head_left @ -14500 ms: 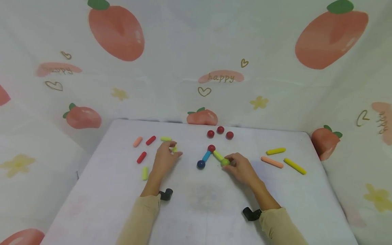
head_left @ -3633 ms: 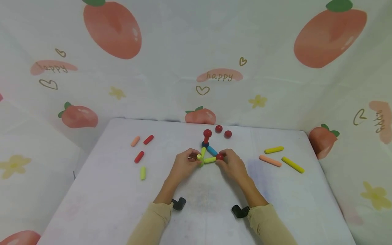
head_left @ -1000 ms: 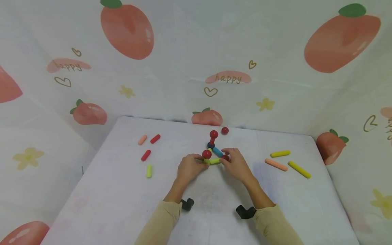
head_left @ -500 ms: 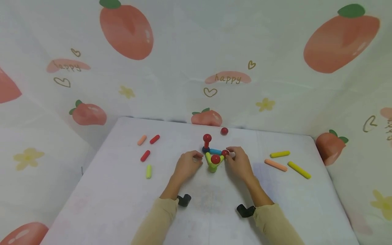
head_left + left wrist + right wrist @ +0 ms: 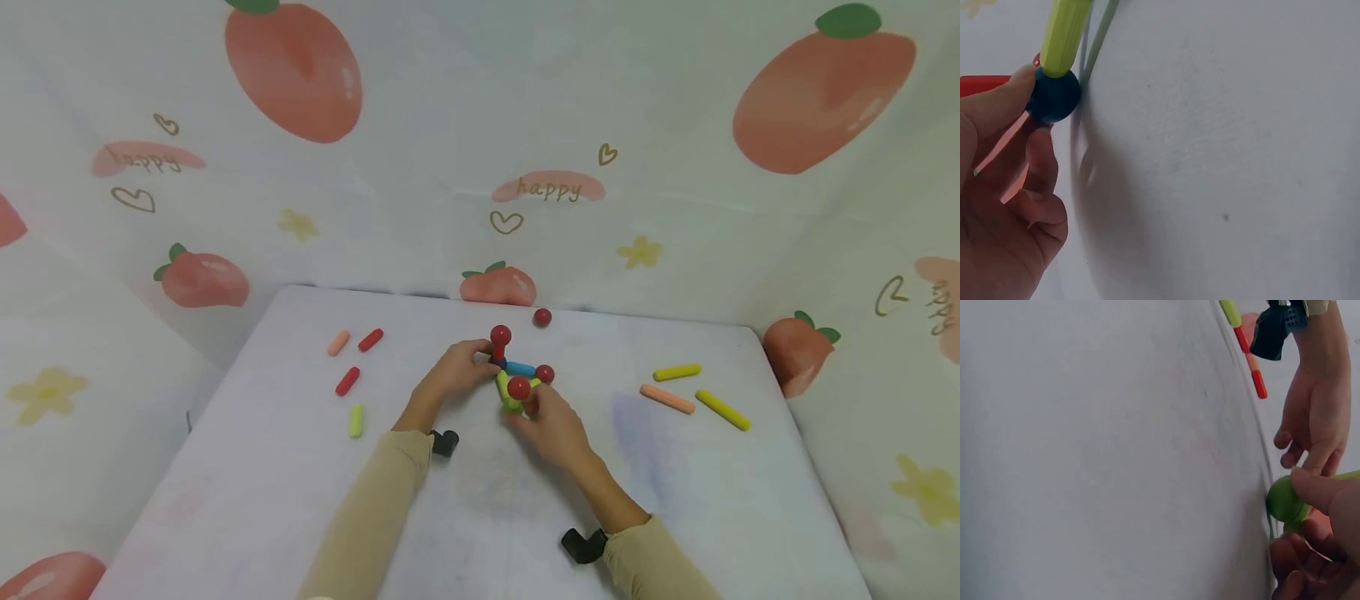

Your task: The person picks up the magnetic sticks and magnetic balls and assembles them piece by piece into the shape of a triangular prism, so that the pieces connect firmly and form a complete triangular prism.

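A ball-and-rod construction stands mid-table. Its base triangle joins a dark blue ball [image 5: 1054,97], a green ball [image 5: 1284,500] and a red ball [image 5: 545,374] through a blue rod [image 5: 521,368] and two yellow-green rods, one [image 5: 503,387] on the left. Above the blue ball rises a red rod topped by a red ball [image 5: 501,335]. Another red ball [image 5: 518,388] sits above the green corner. My left hand [image 5: 453,371] pinches the blue ball between thumb and fingers. My right hand [image 5: 558,429] grips the green ball, partly hiding that corner.
A loose red ball [image 5: 542,317] lies at the back. On the left are short rods: an orange one [image 5: 339,342], two red ones [image 5: 347,381] and a yellow-green one [image 5: 356,421]. Two long yellow rods [image 5: 677,372] and an orange rod [image 5: 667,398] lie right.
Loose pieces have become a triangle with two red-topped uprights. Within the last half second, my left hand took the blue ball, while my right moved from the right-hand red ball to the green one.
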{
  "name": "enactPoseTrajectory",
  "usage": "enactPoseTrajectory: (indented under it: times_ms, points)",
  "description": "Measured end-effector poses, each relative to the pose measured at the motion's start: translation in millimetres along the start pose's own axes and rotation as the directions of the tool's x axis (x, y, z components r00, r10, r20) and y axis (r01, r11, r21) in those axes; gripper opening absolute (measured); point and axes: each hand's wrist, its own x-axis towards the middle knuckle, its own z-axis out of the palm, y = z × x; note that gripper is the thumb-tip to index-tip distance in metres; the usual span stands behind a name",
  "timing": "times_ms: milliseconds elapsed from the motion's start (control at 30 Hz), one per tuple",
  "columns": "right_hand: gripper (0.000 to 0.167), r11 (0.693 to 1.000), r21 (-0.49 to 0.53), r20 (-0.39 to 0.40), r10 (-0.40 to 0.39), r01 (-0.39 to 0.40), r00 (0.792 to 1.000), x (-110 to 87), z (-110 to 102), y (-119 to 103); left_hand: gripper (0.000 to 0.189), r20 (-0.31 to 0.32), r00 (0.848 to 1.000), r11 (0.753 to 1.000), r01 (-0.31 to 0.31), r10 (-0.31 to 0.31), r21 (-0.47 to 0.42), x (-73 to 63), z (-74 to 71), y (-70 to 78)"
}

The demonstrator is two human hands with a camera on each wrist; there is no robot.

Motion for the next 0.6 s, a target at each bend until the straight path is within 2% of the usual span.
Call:
enactPoseTrajectory:
  times_ms: [167, 267, 467, 600]
  points:
    - [0.037, 1.0, -0.026, -0.006, 0.01, -0.011, 1.0, 8.4, -10.3, 0.9, 0.036, -0.055, 0.998, 0.999, 0.033, -0.031, 0.028, -8.9, -3.7, -0.9]
    - [0.033, 0.999, -0.049, -0.002, -0.018, 0.018, 1.0, 16.2, -21.4, 7.9, 0.034, -0.083, 0.994, 0.997, 0.071, -0.067, 0.043, -18.2, -4.2, -1.3]
    - [0.028, 0.99, -0.117, -0.008, -0.086, 0.085, 0.996, 32.8, -34.3, 24.6, 0.034, -0.066, 0.995, 0.995, 0.079, -0.075, 0.06, -30.3, 4.6, 0.6]
    - [0.04, 0.977, -0.209, -0.034, -0.058, 0.05, 0.998, 34.3, -36.2, 25.0, 0.035, -0.104, 0.992, 0.994, 0.081, -0.073, 0.074, -32.1, 10.8, 3.3]
